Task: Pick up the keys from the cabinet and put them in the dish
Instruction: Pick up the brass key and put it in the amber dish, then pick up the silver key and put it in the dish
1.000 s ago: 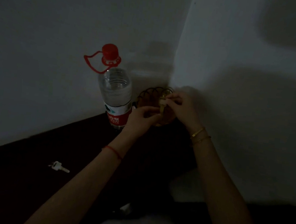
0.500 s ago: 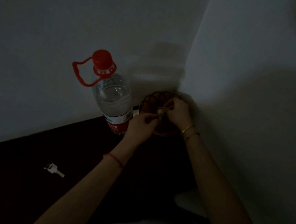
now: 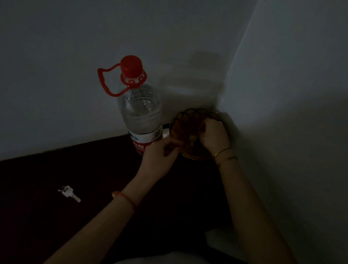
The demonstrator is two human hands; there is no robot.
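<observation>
The dish (image 3: 184, 120), a brown bowl with a dark wire-loop rim, stands in the corner on the dark cabinet top (image 3: 30, 220). My right hand (image 3: 213, 136) is down inside the dish with its fingers curled; whatever it holds is hidden in the dim light. Just left of the dish's front edge, my left hand (image 3: 162, 152) hovers with loosely bent fingers and nothing visible in them. One small silver key (image 3: 69, 192) lies on the cabinet far to the left, apart from both hands.
A large clear water bottle (image 3: 141, 111) with a red cap and red carry loop stands upright right beside the dish, close to my left hand. Two white walls meet behind the dish. A pale surface shows at the bottom.
Both hands held a small key together above the dish. Now my right hand has dropped into the dish and my left hand has come away to the left; that key is out of sight.
</observation>
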